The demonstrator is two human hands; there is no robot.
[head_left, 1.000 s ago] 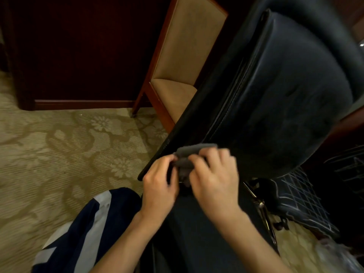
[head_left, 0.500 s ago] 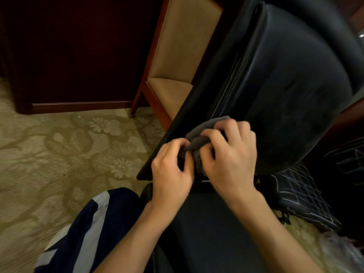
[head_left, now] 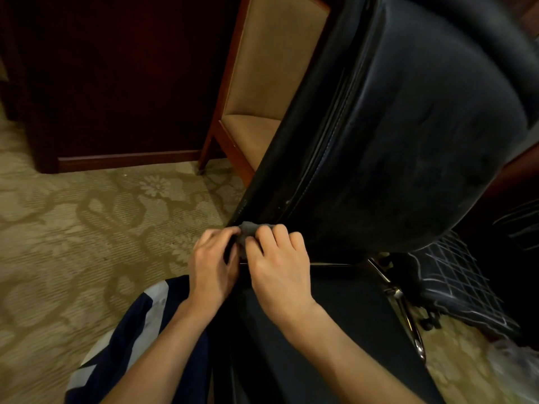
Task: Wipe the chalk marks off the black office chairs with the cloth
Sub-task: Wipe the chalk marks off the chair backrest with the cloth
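Cloth (head_left: pixel 248 230), grey and bunched small, sits pinched between my two hands at the lower corner of the black office chair's backrest (head_left: pixel 408 147), pressed where the backrest meets the seat (head_left: pixel 335 316). My left hand (head_left: pixel 214 265) has its grip clenched on the cloth from the left, fingers curled in around the wad. My right hand (head_left: pixel 280 272) grasps the same cloth from the right, knuckles up, fingertips tucked over the fabric and touching the chair's edge. Most of the cloth is hidden under my fingers, so I see only a small grey fold above them.

Below my left forearm lies a navy garment with pale stripes (head_left: pixel 131 330). Right of the seat a chrome bar (head_left: pixel 408 322) of the chair frame shows, and beyond it a black wire basket (head_left: pixel 460 278). The backrest's leather looks dusty, with a stitched seam running up its side; I cannot make out distinct chalk marks on it. I find no brand, label or writing that I can read anywhere.

Patterned beige carpet (head_left: pixel 87 228) covers the floor. Farther off stands a wooden chair with tan upholstery (head_left: pixel 262 83), beside dark wood panelling (head_left: pixel 116 83).
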